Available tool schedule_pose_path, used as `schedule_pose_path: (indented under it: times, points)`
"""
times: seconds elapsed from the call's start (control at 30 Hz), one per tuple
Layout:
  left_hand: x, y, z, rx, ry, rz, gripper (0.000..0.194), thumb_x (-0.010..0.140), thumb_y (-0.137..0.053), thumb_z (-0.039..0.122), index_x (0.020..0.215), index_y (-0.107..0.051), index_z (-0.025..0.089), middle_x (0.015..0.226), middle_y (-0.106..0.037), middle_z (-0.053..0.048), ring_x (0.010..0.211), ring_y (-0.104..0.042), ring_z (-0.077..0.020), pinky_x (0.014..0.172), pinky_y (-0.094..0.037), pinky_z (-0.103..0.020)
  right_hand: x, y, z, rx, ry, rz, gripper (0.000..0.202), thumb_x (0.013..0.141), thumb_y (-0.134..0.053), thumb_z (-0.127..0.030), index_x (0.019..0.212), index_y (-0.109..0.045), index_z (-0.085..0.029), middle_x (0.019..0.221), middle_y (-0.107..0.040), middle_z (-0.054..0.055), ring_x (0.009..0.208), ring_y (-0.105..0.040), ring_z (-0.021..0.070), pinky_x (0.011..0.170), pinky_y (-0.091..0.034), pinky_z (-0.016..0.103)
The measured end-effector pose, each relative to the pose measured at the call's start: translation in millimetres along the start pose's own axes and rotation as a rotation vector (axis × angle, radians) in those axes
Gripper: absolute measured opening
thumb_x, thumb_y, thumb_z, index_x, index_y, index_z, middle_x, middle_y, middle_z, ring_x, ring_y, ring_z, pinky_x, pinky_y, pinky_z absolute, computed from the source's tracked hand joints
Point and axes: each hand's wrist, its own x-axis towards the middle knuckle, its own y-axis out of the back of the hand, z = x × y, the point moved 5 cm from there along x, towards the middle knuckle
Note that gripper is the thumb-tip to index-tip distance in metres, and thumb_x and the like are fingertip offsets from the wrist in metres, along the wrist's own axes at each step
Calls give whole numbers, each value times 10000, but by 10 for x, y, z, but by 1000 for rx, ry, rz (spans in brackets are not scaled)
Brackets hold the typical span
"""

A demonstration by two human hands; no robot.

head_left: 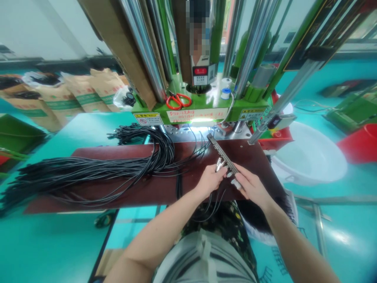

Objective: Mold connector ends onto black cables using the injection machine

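Note:
My left hand (209,180) pinches the ends of a few thin black cables (216,196) that hang down toward my lap. My right hand (249,184) grips the near end of a long narrow metal bar (221,154), which slants away toward the green press machine (203,106). The two hands meet at the bar's near end, above a dark red work board (118,184). A large bundle of black cables (88,169) lies across the board to my left.
Red-handled scissors (178,100) rest on the machine's green base. A white basin (309,157) and a red tub (361,143) stand at the right. Brown paper sacks (73,96) line the left background. Another person stands behind the machine.

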Motion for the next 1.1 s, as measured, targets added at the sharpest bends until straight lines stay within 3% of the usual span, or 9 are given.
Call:
schedule_pose_path:
  times: [0.1,0.2,0.4,0.7,0.87,0.97,1.03,1.1]
  points:
    - [11,83,53,78,-167,101,353,776,-488,493,658,-488,161,458,-390,62,340,-329,-40,323,-239,-167,2,18,-15,36,-6,41,484,823,-508,-425,1242,-497,-183,573,-540,-15,340,-340,40,286,-261,161]
    - [18,191,70,7,-163,186,388,777,-475,520,632,-473,160,441,-334,74,334,-294,-36,322,-234,-167,-3,47,-37,55,-3,73,444,829,-510,-395,1219,-515,-183,590,-553,-10,323,-330,24,288,-254,155]
    - [-4,119,52,-136,46,-66,403,737,-545,513,561,-433,169,381,-258,92,312,-224,-33,313,-194,-172,0,57,-30,32,-4,-39,491,841,-500,-398,1288,-443,-202,600,-561,-8,315,-337,26,290,-239,157]
    - [-25,136,73,-153,86,-156,421,752,-539,492,527,-383,171,381,-266,88,305,-226,-26,312,-188,-168,-11,36,-52,-51,-9,-67,547,827,-505,-416,1311,-435,-171,610,-580,11,328,-333,35,294,-249,174]
    - [1,163,34,-125,49,-71,398,747,-537,488,543,-414,169,369,-259,96,291,-222,-29,295,-189,-165,-48,-47,-107,-92,7,-72,545,820,-511,-420,1307,-444,-183,620,-576,8,346,-330,36,309,-242,175]
    - [16,190,63,-87,-25,-27,394,742,-533,503,582,-492,145,430,-400,51,353,-370,-53,338,-309,-173,-43,-31,-96,-68,-23,-38,533,820,-516,-413,1295,-457,-181,658,-595,21,352,-334,38,312,-243,180]
    - [-2,293,128,-84,-103,100,395,738,-533,508,623,-528,130,535,-507,3,452,-474,-77,396,-380,-182,-32,-3,-78,-51,-40,-21,531,816,-524,-407,1293,-459,-183,666,-603,24,341,-331,38,305,-236,181]
    - [-55,445,202,-130,-192,283,399,762,-493,524,676,-529,136,537,-513,7,458,-484,-81,410,-382,-184,-15,19,-62,-34,-37,-22,537,809,-533,-406,1293,-460,-184,650,-603,23,329,-319,39,294,-223,180]
